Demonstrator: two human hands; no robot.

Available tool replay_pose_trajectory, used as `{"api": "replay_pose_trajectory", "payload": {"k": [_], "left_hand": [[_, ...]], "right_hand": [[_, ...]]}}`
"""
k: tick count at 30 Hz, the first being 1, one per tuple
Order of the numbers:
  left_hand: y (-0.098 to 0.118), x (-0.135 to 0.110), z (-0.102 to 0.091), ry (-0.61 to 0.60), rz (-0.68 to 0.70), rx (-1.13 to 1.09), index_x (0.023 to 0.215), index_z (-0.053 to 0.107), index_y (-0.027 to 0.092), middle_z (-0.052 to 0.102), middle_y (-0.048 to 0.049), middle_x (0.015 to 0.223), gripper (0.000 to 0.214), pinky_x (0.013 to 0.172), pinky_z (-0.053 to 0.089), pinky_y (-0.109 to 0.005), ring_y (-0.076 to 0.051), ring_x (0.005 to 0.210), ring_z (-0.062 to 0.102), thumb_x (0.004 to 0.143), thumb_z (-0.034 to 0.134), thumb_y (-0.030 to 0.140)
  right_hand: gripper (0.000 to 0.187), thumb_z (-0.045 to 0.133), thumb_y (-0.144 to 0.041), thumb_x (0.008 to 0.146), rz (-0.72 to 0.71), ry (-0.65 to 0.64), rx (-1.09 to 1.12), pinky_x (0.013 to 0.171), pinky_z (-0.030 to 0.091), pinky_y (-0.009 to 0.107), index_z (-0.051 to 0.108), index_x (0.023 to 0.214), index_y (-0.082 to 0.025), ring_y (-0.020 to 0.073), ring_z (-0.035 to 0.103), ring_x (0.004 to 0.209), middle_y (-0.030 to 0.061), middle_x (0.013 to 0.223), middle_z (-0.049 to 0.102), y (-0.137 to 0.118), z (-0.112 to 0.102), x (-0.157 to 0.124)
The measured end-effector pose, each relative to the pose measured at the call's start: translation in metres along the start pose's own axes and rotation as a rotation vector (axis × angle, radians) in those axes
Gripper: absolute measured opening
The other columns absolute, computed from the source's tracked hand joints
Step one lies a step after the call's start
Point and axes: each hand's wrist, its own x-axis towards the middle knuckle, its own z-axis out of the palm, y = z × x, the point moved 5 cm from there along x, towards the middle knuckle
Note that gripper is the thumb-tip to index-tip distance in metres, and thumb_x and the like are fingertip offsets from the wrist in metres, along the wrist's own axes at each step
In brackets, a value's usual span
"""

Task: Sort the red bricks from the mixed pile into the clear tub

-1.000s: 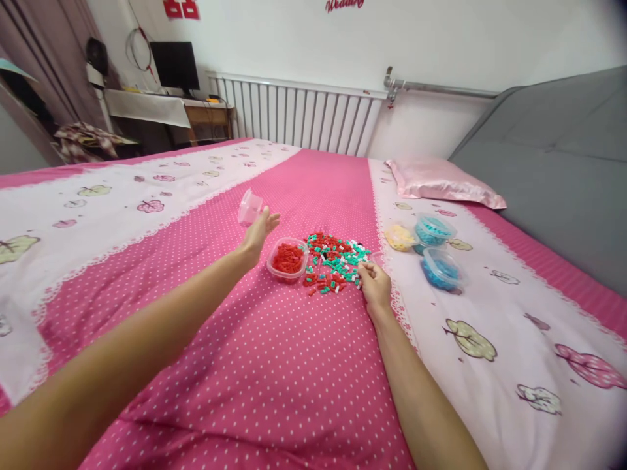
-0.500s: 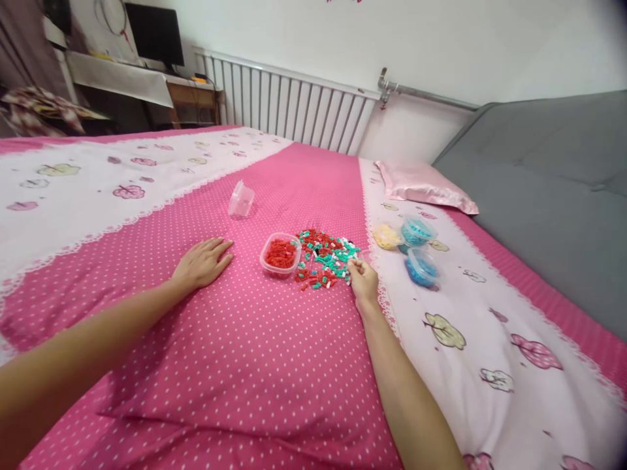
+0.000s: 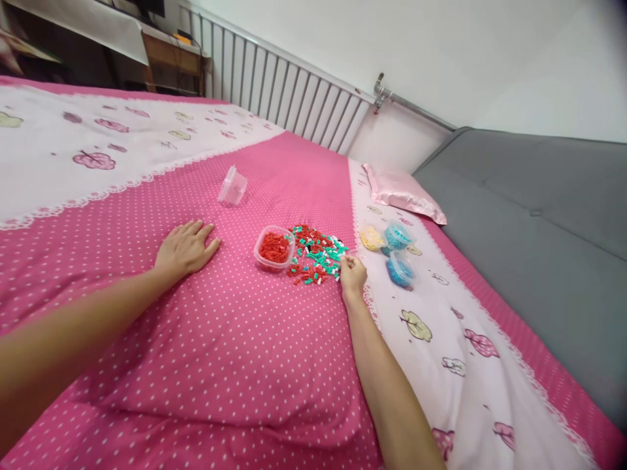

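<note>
Lying mixed, small red, green and white plastic pieces [image 3: 323, 260] spread at three o'clock from a clear, squarish plastic tub [image 3: 273, 265] of red pieces [image 3: 274, 248]. Pink, white-dotted bedspread [image 3: 235, 339] stretches toward six o'clock. At nine, the left hand [image 3: 185, 249] lies open, palm down; the right hand [image 3: 353, 273] pinches at the spread's three-o'clock edge, any hold too small to tell.

- I rest my left hand [image 3: 185, 248] palm down, left forearm [image 3: 93, 323] slanting inward.
- I curl my right hand [image 3: 353, 274], fingers [image 3: 350, 264] drawn together, right forearm [image 3: 385, 372] reaching forward.
</note>
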Motion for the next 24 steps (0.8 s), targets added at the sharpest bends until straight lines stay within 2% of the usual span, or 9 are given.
{"api": "replay_pose_trajectory", "payload": {"k": [3,7,9,12,18,22,24], "left_hand": [[0.001,0.000,-0.001,0.003,0.000,-0.005,0.134,0.040,0.011,0.038,-0.0156,0.141,0.069,0.106,0.019,-0.043,-0.032,0.130,0.031,0.085,0.023,0.055],[0.001,0.000,-0.001,0.009,0.008,0.016,0.134,0.040,0.010,0.039,-0.0154,0.139,0.070,0.106,0.019,-0.042,-0.031,0.129,0.032,0.084,0.021,0.055],[0.001,0.000,0.000,0.004,0.008,0.045,0.134,0.040,0.011,0.040,-0.0145,0.139,0.070,0.106,0.020,-0.041,-0.030,0.129,0.032,0.085,0.019,0.055],[0.001,0.000,0.002,0.003,0.005,0.069,0.134,0.040,0.012,0.040,-0.0132,0.139,0.069,0.106,0.021,-0.041,-0.028,0.129,0.033,0.086,0.016,0.055],[0.001,0.000,0.002,0.015,0.015,0.078,0.133,0.041,0.012,0.042,-0.0127,0.138,0.068,0.105,0.021,-0.040,-0.028,0.129,0.034,0.086,0.017,0.054],[0.001,0.000,0.001,0.026,0.019,0.062,0.133,0.042,0.012,0.043,-0.0125,0.138,0.067,0.106,0.021,-0.040,-0.028,0.128,0.035,0.086,0.019,0.054],[0.000,0.000,0.000,0.021,0.014,0.060,0.132,0.042,0.012,0.043,-0.0120,0.137,0.066,0.106,0.021,-0.040,-0.027,0.128,0.035,0.086,0.020,0.053]], "right_hand": [[0.031,0.054,-0.038,0.065,0.006,-0.048,0.004,0.060,0.043,0.026,0.063,0.082,-0.014,0.0161,0.058,0.063,0.0040,0.069,0.066,-0.022,0.006,0.014],[0.030,0.059,-0.039,0.063,0.048,-0.318,0.043,0.048,0.041,0.024,0.065,0.077,-0.014,0.0121,0.052,0.046,0.0013,0.061,0.064,-0.043,0.025,0.011],[0.030,0.059,-0.039,0.063,0.028,-0.383,0.052,0.048,0.042,0.024,0.065,0.079,-0.014,0.0118,0.053,0.047,0.0013,0.063,0.065,-0.044,0.027,0.001],[0.024,0.059,-0.033,0.063,-0.086,-0.436,-0.035,0.057,0.046,0.025,0.066,0.077,-0.015,0.0140,0.058,0.057,0.0029,0.069,0.067,-0.039,0.022,-0.010],[0.016,0.057,-0.022,0.066,-0.172,-0.449,-0.211,0.068,0.048,0.028,0.068,0.077,-0.017,0.0163,0.062,0.069,0.0029,0.076,0.070,-0.039,0.005,-0.006],[0.015,0.061,-0.014,0.063,-0.168,-0.621,-0.308,0.069,0.047,0.026,0.069,0.075,-0.018,0.0152,0.063,0.070,0.0016,0.075,0.070,-0.038,0.013,-0.016],[0.014,0.063,-0.013,0.062,-0.196,-0.664,-0.346,0.069,0.046,0.025,0.068,0.074,-0.018,0.0148,0.063,0.071,0.0011,0.075,0.070,-0.038,0.019,-0.023]]}}
